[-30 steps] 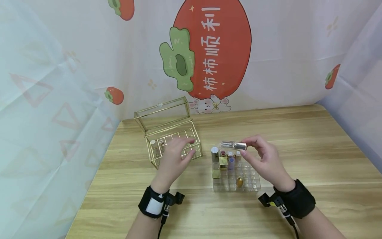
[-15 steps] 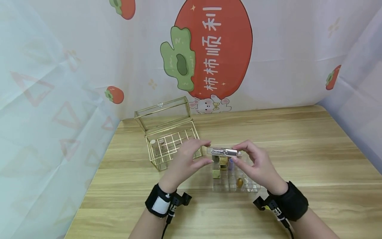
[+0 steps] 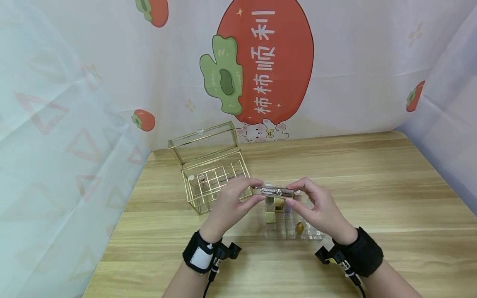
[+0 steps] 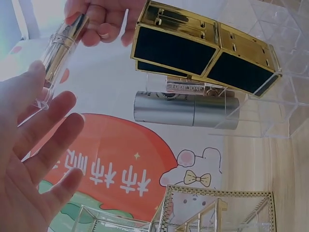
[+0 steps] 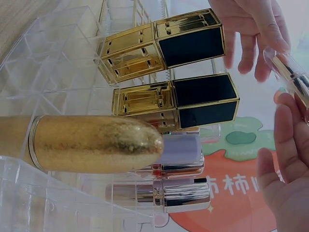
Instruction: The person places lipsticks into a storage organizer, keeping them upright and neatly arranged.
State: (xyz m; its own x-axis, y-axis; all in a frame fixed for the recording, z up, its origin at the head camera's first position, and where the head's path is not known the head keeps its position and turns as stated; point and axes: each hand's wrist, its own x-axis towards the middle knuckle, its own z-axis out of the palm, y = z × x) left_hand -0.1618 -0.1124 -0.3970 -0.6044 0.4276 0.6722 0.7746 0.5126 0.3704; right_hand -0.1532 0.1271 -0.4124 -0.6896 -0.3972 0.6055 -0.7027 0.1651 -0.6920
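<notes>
A slim lipstick tube (image 3: 273,191) with a clear end and a silvery end lies level between both hands, above the clear lipstick rack (image 3: 311,234). The left hand (image 3: 232,203) pinches its clear end between thumb and forefinger; the other fingers spread loosely in the left wrist view. At the silvery end, the right hand (image 3: 320,205) pinches with thumb and fingertips. Upright in the rack stand two square gold-and-black lipsticks (image 5: 198,46), a rounded gold lipstick (image 5: 96,142) and a grey-silver tube (image 4: 183,108). The hands and the tube partly hide the rack's back row.
A gold-framed glass box (image 3: 191,203) with its lid raised stands left of the rack, behind the left hand. Its wire grid holds a few tubes at the left, one with a pale cap (image 3: 191,178). A printed cloth (image 3: 350,95) hangs behind the wooden table (image 3: 391,198).
The right hand has brought the lipstick tube left and slightly lower. The left hand has moved right from over the glass box and taken hold of the tube's clear end.
</notes>
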